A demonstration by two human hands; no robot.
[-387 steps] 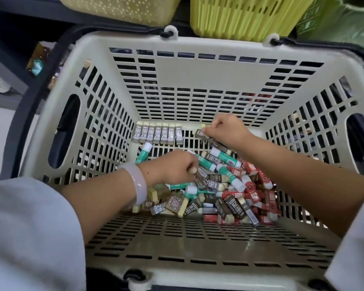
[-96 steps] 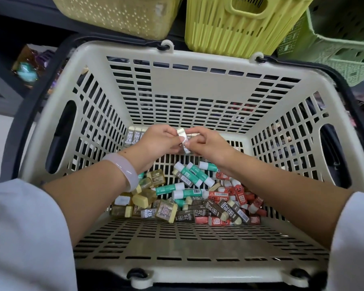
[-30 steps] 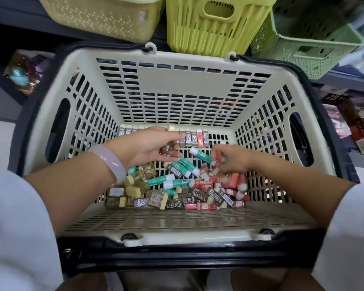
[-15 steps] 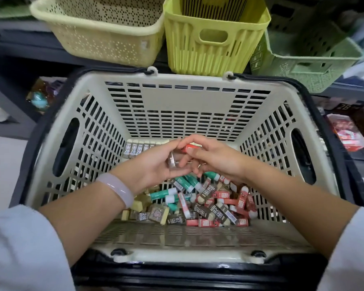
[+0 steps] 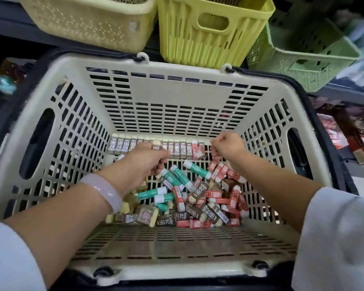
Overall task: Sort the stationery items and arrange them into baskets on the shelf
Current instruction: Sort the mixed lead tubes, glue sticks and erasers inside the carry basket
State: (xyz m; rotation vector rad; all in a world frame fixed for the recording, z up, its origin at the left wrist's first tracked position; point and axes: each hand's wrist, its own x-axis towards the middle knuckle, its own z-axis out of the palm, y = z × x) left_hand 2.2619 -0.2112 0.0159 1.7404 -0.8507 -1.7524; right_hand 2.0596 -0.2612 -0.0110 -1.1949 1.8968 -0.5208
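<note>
- The large cream slotted plastic basket (image 5: 178, 97) with black handles sits just below the shelf; its floor holds the loose stock, so both arms reach down into it.
- A row of small brown-sleeved 2B erasers (image 5: 149, 146) stands upright, side by side, against the far wall. I judge the wall serves as a backstop so the row stays straight and is easy to count.
- Red-sleeved erasers (image 5: 198, 148) begin at the row's right end; like seems to be grouped with like.
- The left hand (image 5: 144, 162), pale bangle at the wrist, hovers over the row with fingers curled around what look like brown erasers; the hold is partly hidden, likely a small stock for feeding the row.
- The right hand (image 5: 226, 146) has fingers bent inward at the row's right end. Whether it pinches anything I cannot tell.
- The unsorted heap of green-and-white tubes and red and brown erasers (image 5: 198, 194) lies nearer the person, apart from the row.
- The yellow ribbed plastic basket (image 5: 213, 28) on the shelf above waits; my guess is most sorting remains.
</note>
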